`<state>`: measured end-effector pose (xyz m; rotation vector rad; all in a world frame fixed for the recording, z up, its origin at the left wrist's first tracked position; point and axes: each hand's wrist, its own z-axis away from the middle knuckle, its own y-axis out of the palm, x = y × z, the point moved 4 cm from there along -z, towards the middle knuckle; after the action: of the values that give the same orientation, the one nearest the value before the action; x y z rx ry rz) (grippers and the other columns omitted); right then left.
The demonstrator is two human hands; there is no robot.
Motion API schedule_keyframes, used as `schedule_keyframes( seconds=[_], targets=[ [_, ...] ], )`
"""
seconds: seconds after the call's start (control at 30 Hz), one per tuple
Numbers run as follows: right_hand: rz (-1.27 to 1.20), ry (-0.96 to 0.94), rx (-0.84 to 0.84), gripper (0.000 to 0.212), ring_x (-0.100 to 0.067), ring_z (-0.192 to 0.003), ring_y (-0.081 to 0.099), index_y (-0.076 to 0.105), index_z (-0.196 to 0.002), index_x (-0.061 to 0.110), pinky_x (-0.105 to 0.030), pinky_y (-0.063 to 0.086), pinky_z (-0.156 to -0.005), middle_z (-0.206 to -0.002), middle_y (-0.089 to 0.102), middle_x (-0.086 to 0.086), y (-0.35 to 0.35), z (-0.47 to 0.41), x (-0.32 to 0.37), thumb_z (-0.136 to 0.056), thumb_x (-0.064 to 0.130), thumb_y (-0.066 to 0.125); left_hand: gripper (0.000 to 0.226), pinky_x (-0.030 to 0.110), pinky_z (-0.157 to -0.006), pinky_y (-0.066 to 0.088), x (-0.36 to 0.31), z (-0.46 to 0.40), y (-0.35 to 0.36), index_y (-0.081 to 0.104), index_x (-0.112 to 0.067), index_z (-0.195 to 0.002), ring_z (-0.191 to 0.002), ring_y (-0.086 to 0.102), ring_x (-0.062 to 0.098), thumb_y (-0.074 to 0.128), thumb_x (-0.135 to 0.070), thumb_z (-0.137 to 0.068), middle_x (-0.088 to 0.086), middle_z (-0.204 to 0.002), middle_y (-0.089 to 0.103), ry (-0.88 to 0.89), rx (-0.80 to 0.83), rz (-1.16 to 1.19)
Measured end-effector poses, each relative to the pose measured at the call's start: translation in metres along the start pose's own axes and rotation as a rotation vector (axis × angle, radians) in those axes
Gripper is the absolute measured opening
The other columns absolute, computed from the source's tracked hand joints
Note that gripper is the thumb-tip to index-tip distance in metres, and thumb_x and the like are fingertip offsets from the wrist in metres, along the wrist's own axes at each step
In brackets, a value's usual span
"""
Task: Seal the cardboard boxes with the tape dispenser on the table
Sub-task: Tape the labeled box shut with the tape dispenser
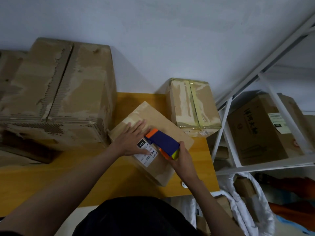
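Left hand (132, 140) flat, fingers straight, on flat brown cardboard box (170, 126); right hand (181, 156) grips blue-orange plastic tape dispenser (163, 141) on it.

The person has 2 bare forearms, with no sleeve visible down to the wrists. The left hand (131, 140) and the right hand (183, 159) wear no gloves. A dark, almost black garment (136, 218) covers the body at the bottom edge.

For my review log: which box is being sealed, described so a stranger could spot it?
On the yellow table, between the big torn carton and the small yellow-taped box, lies a flat cardboard box. It alone carries a white barcode label, under the left hand and the tape dispenser.
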<state>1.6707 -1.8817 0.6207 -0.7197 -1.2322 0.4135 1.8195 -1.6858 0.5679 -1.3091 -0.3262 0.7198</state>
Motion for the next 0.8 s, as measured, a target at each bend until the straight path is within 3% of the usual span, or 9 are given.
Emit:
schedule_keyframes(
  seconds=[0.17,0.33,0.5,0.67,0.8],
  targets=[
    [0.018,-0.005,-0.022,0.051,-0.011,-0.100,0.058,0.041,-0.116,0.028,-0.034,0.055,-0.072,-0.114,0.061,0.005,-0.010,0.003,0.001,-0.086,0.050,0.076,0.113,0.052,-0.123,-0.007,0.000,0.000,-0.001,-0.030,-0.034,-0.152,-0.149,-0.031,0.019,0.023,-0.098,-0.075,0.000,-0.159,-0.038,-0.002,0.021,0.015],
    [0.097,-0.096,-0.013,0.050,-0.009,-0.105,0.055,0.038,-0.115,0.040,-0.024,0.045,-0.070,-0.115,0.057,0.010,-0.022,0.003,0.009,-0.085,0.041,0.078,0.116,0.055,-0.123,-0.007,0.001,0.000,-0.004,-0.025,-0.034,-0.154,-0.150,-0.028,0.020,0.023,-0.100,-0.071,-0.002,-0.160,-0.037,-0.021,0.043,0.041],
    [0.092,-0.042,-0.047,0.047,-0.007,-0.099,0.058,0.045,-0.117,0.035,-0.033,0.054,-0.069,-0.112,0.059,0.012,-0.045,0.024,-0.014,-0.085,0.041,0.079,0.116,0.055,-0.122,-0.010,0.001,0.001,-0.004,-0.027,-0.033,-0.154,-0.147,-0.034,0.016,0.026,-0.098,-0.073,-0.006,-0.158,-0.041,-0.031,0.054,0.037],
    [0.090,-0.013,-0.063,0.042,-0.003,-0.087,0.057,0.045,-0.108,0.030,-0.016,0.045,-0.057,-0.100,0.057,0.013,-0.052,0.042,-0.031,-0.085,0.036,0.081,0.115,0.057,-0.121,-0.010,0.002,-0.001,-0.003,-0.024,-0.032,-0.155,-0.146,-0.035,0.015,0.027,-0.096,-0.075,-0.006,-0.157,-0.042,-0.026,0.059,0.038],
    [0.078,0.001,-0.066,0.043,-0.007,-0.093,0.058,0.046,-0.110,0.029,-0.021,0.046,-0.064,-0.106,0.058,0.011,-0.049,0.036,-0.032,-0.085,0.036,0.081,0.111,0.062,-0.120,-0.008,-0.001,-0.001,-0.002,-0.023,-0.034,-0.155,-0.148,-0.033,0.021,0.028,-0.094,-0.077,-0.002,-0.158,-0.040,-0.025,0.049,0.023]
  ],
)
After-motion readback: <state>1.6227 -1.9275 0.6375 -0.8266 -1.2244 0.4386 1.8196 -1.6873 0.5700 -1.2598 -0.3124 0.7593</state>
